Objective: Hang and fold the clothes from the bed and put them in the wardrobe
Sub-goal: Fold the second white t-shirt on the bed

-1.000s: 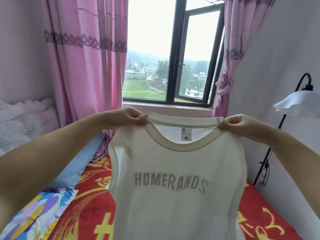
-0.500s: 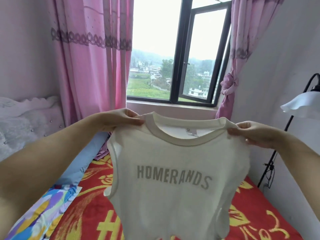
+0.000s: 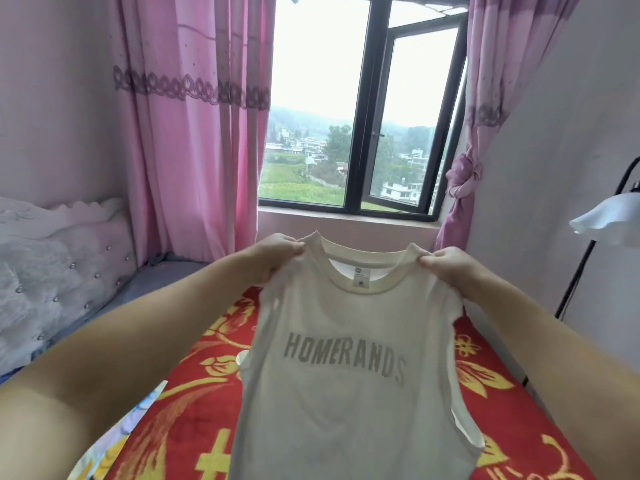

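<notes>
the cream sleeveless top (image 3: 349, 393) printed "homerands" hangs straight down from both sets of fingers, its long axis vertical, front facing the camera and the neck label showing inside the collar. the left hand (image 3: 273, 254) pinches the left shoulder seam, fingers curled over the fabric just beside the collar; the right hand (image 3: 446, 268) pinches the right shoulder seam the same way. the two grips sit nearly level, the left a touch higher, with the collar stretched between them and neither hand clearly nearer the garment's middle.

everything below the fingers is free cloth. the body of the top falls between the forearms and away from the fingers toward the red and gold bedspread (image 3: 194, 427) beneath; its hem runs out of the lower edge of the view, so whether it touches the bed cannot be told.

as a judgement, the coming move turns on this hang: with the shoulders held apart and the length dropping below the fingers, the top is set either to be laid flat on the bed for folding or to take a hanger through the neck. no hanger or wardrobe is in view.
</notes>
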`<state>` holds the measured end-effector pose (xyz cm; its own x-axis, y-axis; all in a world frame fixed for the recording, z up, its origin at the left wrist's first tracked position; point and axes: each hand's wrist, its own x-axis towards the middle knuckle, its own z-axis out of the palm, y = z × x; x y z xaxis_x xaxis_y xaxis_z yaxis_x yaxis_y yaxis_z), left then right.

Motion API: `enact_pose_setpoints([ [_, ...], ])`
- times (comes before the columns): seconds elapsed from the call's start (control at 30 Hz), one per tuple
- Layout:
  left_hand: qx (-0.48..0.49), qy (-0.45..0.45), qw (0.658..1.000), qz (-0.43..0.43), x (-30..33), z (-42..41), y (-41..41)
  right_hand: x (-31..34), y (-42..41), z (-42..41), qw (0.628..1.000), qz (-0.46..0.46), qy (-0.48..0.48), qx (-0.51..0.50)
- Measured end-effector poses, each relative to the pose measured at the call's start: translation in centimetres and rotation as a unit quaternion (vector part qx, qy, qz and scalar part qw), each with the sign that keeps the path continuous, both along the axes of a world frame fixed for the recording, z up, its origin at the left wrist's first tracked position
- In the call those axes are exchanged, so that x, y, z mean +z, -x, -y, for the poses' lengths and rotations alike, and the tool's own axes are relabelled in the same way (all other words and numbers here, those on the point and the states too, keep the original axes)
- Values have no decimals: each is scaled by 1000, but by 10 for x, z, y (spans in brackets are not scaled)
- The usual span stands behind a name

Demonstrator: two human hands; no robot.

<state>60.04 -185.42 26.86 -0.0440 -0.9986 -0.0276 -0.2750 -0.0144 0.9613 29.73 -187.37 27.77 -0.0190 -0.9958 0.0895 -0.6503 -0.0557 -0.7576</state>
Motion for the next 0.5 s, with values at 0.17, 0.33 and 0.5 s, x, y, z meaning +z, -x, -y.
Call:
enact_pose_setpoints([
  [0.17, -91, -13, 993, -80, 15, -17, 67, 10, -75, -13, 995, 43, 20, 92],
  [0.33, -132, 14, 985, -109, 34, -28, 83, 21, -86, -27, 971, 120, 51, 201],
  [0.5, -174, 32, 977, -118, 40, -30, 73, 26, -70, -33, 940, 106, 5, 325],
])
